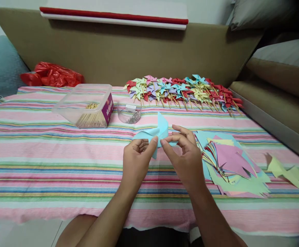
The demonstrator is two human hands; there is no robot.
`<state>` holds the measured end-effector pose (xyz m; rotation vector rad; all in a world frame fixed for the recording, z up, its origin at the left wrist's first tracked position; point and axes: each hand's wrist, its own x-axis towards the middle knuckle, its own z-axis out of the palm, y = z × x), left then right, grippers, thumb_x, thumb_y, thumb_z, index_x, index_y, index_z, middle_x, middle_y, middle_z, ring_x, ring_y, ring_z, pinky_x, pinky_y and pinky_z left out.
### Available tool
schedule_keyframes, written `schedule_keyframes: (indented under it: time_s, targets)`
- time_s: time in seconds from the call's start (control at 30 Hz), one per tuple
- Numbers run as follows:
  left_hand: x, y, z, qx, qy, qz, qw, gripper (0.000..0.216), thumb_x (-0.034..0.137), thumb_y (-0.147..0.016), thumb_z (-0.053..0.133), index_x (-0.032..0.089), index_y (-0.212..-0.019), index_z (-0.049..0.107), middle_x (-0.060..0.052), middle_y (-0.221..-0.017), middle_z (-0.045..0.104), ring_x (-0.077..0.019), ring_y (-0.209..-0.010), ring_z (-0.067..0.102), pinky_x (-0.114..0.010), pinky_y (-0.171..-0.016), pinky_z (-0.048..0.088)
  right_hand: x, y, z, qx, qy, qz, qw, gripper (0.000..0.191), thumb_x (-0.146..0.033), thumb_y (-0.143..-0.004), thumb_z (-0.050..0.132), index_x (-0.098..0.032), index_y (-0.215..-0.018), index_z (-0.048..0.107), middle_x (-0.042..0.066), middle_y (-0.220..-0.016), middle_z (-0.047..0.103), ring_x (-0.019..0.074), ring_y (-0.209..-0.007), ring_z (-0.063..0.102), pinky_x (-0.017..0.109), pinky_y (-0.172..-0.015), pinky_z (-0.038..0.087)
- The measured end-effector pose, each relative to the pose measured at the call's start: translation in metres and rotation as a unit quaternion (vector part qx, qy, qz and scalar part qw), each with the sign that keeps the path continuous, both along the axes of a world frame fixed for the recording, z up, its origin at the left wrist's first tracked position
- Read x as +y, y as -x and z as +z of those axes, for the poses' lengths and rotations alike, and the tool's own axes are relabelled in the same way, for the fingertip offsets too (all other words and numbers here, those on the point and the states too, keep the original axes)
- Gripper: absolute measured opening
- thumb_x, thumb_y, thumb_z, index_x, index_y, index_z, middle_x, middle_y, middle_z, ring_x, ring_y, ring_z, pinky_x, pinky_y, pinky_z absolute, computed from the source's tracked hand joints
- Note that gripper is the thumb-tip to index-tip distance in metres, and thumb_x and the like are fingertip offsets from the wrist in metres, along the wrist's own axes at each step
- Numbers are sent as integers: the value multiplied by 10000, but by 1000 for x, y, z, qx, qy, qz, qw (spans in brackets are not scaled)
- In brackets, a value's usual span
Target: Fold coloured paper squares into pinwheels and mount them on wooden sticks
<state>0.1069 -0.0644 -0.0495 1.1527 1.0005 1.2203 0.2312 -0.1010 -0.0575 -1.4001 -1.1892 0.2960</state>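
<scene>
A light blue paper pinwheel [162, 128], its blades folded in toward the middle, is held up over the striped cloth between both hands. My left hand [138, 157] pinches it near the centre, thumb on top and fingers curled underneath. From the other side my right hand [187, 156] grips it with thumb and index finger, the other fingers raised and apart. Whether a pin sits at the centre is hidden by the fingertips. Just beyond the hands stands a round clear dish [122, 116] with small metal pins and a little white block.
A clear plastic box [72, 103] of thin wooden sticks stands left. Several finished pinwheels [165, 87] on sticks lie along the back. Cut paper sheets [231, 157] are stacked at right beside yellow paper scraps [288, 173]. A red plastic bag [54, 75] lies at the back left.
</scene>
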Motion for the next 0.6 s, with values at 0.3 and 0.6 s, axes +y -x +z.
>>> schedule_keyframes:
  time_s: [0.3,0.6]
  targets:
    - [-1,0,2,2,-9,-27,1000,320,381,-802,779,152,-652,614,15,-622,558,-109,-619,505,-231,-587,424,-1,0,1,-29,-12,-14,999,69,-301,-834,717,-233,-832,726,92,-1262,597,266,-1201,597,472,-996,495]
    - [-1,-1,1,2,-15,-39,999,295,362,-802,782,150,-654,639,9,-623,586,-116,-630,534,-233,-604,433,-1,3,4,-43,-20,-39,998,47,-264,-824,721,-222,-804,715,98,-1215,611,251,-1198,606,451,-1005,498]
